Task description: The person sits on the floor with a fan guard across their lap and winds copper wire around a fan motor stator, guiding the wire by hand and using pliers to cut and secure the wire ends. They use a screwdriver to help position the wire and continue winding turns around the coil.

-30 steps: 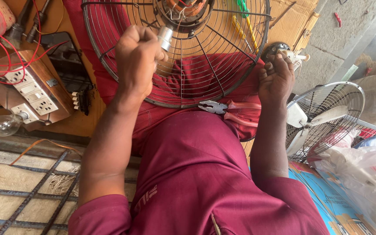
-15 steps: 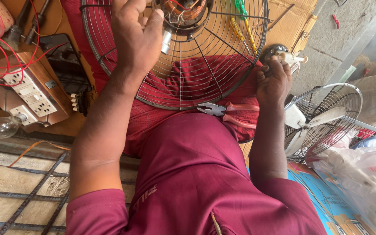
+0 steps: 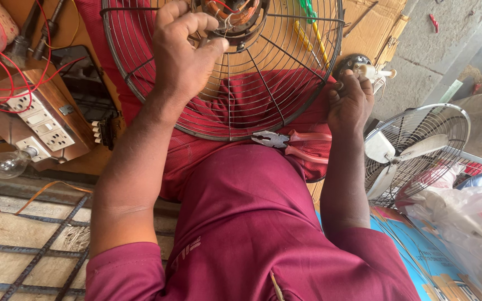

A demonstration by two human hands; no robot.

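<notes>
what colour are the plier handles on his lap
Pink, on the pliers lying on the lap; head view.

Fan guard (image 3: 241,83) and motor cut off at top.

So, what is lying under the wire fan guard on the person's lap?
Under the wire fan guard lies a red cloth, seen through the bars. Pliers with pink handles rest on it beside the rim. The left hand hides part of the hub wiring.

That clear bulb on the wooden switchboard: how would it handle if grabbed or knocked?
The bulb looks like thin clear glass, so probably fragile and light. It juts sideways from a holder on the switchboard, so a knock would likely crack it rather than roll it.
</notes>
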